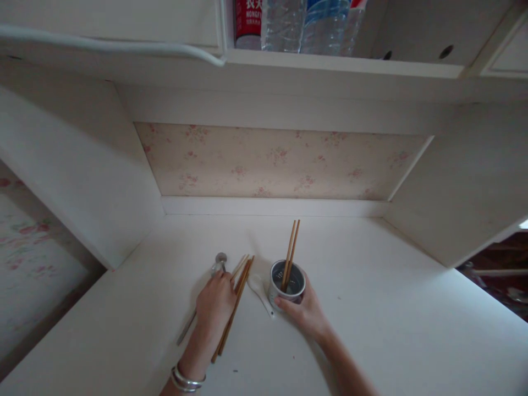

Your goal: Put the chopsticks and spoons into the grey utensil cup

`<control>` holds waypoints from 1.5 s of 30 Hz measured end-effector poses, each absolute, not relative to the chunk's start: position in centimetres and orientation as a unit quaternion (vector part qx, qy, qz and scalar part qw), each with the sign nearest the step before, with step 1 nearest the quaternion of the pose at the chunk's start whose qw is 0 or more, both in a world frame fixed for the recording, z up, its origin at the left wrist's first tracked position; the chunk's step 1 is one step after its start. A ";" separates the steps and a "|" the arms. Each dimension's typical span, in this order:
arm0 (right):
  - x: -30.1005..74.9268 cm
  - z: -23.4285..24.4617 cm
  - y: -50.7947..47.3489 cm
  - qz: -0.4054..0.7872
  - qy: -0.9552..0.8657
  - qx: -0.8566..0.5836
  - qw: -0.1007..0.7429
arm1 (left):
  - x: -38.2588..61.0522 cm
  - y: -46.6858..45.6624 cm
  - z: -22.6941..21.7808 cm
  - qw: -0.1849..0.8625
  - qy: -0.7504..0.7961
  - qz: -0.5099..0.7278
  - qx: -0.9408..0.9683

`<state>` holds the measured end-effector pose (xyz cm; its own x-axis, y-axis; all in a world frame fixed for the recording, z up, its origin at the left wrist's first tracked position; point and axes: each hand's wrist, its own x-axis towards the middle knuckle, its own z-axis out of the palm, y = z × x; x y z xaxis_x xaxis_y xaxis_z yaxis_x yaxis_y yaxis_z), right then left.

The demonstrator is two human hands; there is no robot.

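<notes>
My right hand is wrapped round the side of a grey metal utensil holder with holes in its bottom. Two wooden chopsticks stand in it, leaning slightly to the right. To its left, a white soup spoon lies on the tabletop. My left hand is lowered onto the cutlery, fingers bent and mostly hidden, so what they grip is unclear. Brown chopsticks lie along its right side, and thinner pale sticks emerge beyond the fingers. Metal spoons show past the knuckles, with a handle behind the wrist.
The white tabletop has side panels left and right. Above hangs a shelf holding plastic bottles and a red-labelled one. A white cable runs along the upper left.
</notes>
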<state>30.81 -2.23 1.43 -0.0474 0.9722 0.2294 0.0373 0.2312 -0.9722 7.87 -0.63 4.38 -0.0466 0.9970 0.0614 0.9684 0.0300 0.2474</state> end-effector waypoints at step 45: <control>30.1 1.7 -1.8 0.425 -0.601 -0.389 0.554 | 16.2 3.5 8.2 0.323 0.497 0.432 0.680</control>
